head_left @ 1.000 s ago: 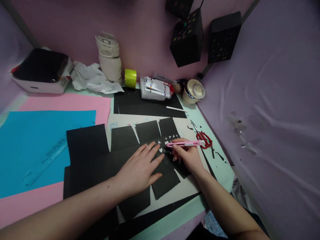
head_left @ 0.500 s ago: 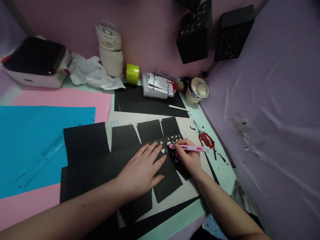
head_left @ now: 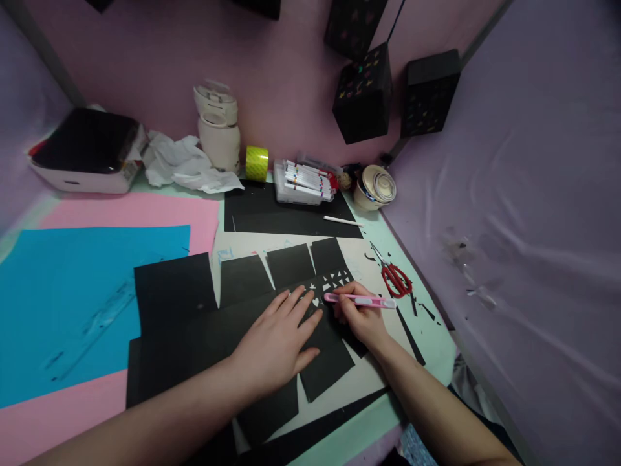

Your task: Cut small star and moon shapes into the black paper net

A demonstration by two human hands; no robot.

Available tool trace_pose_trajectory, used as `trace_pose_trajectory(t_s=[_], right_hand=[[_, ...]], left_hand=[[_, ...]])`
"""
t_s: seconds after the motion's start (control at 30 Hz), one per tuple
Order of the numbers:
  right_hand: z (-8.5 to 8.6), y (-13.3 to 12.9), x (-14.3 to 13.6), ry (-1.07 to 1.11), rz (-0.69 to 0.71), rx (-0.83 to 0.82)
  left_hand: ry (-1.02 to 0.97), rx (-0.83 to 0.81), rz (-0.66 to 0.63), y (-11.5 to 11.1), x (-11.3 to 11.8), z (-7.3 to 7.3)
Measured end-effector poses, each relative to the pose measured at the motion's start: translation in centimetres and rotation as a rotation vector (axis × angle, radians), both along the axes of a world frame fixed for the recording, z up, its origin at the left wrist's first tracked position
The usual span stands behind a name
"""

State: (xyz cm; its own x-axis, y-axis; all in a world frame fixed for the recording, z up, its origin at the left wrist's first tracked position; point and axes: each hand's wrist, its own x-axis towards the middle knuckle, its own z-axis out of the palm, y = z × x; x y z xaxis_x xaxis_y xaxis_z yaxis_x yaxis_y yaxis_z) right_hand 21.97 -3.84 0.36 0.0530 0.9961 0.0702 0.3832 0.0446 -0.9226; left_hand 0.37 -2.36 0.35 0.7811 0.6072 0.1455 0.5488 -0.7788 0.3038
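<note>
Black paper (head_left: 194, 343) with several flaps lies on a white sheet (head_left: 378, 382). Small shapes, among them a star, a heart and triangles, are cut out of its right part. My left hand (head_left: 276, 336) rests flat on this paper, fingers spread, just left of the cut-outs. My right hand (head_left: 361, 314) is closed around a pink utility knife (head_left: 361, 300). The knife's front end points left, down at the black paper beside the heart; its blade tip is too small to make out.
Red-handled scissors (head_left: 396, 281) lie at the right among black scraps. Behind stand a marker box (head_left: 303, 183), yellow tape roll (head_left: 257, 164), white bottle (head_left: 219, 133) and cream cup (head_left: 373, 189). Blue paper (head_left: 72, 304) covers pink paper at left. Black boxes (head_left: 363, 94) hang above.
The camera view has tilted up, so everything sits lower in the picture. My right hand and the knife have shifted slightly over the cut-outs; my left hand stays on the paper.
</note>
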Motion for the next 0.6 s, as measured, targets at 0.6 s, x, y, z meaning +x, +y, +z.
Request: trace_pose_trajectory(t_s=[0.6], right_hand=[[0.08,0.03,0.06,-0.082,0.010,0.051]], left_hand=[[0.001,0.028,0.004,-0.08,0.13,-0.42]])
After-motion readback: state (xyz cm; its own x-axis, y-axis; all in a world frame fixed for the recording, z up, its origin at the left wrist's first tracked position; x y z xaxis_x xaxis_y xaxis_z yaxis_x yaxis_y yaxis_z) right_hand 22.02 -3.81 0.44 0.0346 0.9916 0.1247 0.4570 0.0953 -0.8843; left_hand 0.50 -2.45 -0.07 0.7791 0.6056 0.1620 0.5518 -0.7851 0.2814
